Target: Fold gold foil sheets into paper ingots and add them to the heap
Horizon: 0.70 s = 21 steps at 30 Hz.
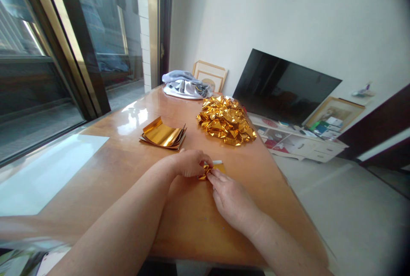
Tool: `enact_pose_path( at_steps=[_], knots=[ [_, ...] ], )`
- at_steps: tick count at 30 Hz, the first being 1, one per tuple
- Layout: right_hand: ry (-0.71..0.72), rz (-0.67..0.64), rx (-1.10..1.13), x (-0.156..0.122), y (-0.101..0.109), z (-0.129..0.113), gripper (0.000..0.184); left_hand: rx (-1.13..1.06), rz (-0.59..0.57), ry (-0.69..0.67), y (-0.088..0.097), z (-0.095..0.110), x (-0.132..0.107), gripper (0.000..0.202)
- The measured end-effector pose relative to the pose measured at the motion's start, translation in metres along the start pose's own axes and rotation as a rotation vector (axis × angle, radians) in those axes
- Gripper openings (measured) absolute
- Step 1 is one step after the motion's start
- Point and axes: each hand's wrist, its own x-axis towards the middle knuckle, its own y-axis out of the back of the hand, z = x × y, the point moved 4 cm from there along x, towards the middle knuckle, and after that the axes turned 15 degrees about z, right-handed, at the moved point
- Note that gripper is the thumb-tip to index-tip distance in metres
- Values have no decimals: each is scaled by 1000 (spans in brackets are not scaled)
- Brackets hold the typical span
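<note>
From above, the head camera looks forward and down along the table.

The left forearm, cut off by the lower left of the frame, is seen bare, its broad, rounded outline narrowed toward the left wrist. At the lower right, the right forearm is likewise uncovered. The left grip and right grip are seen ungloved near the centre.

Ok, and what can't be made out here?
In the head view:
Gold foil: exact shape, partly covered by the left hand and right hand.
Gold sheets: their count, because they overlap.
Gold pile: lower pieces, hidden under upper ones.
Framed picture at right: details too small.
Forearms: cut by the bottom edge.
</note>
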Motion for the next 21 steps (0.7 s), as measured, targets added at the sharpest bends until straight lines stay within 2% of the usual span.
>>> enact_pose_path(
  at_steps=[7, 12, 17, 21],
  knots=[
    [-4, 28, 47, -1, -1, 1, 55, -19, 27, -8, 1, 1, 0, 40],
    [-2, 33, 263, 8, 12, 9, 46, -16, 52, 24, 1, 5, 0, 35],
    [-89, 120, 403, 23, 23, 36, 39, 2, 77, 41, 1, 6, -1, 36],
    [-219, 126, 381, 34, 17, 59, 29, 7, 108, 42, 1, 7, 0, 33]
  ],
)
